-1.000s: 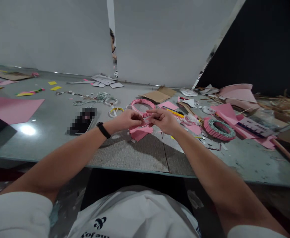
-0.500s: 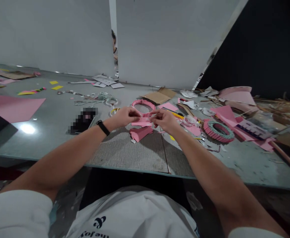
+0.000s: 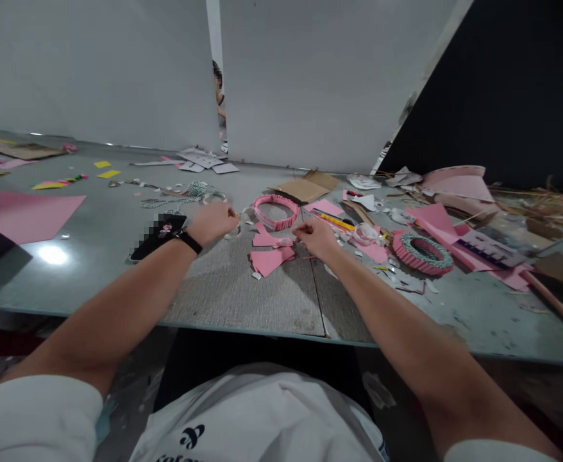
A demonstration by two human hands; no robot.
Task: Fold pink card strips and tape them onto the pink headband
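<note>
The hands are apart above the bench (image 3: 243,301), neither clearly gripping anything. The right hand (image 3: 314,239) has its fingertips (image 3: 295,233) just beside the end of a strip of pink paper (image 3: 272,240), which lies loose and bent on the bench, with a jagged pink paper offcut (image 3: 270,260) just below it. The left hand (image 3: 211,224) curls beside a clear tape roll (image 3: 236,231); whether it holds anything is hard to tell. Just beyond the strip lies a pink pleated paper ring (image 3: 276,212), its folds tight and even
</note>
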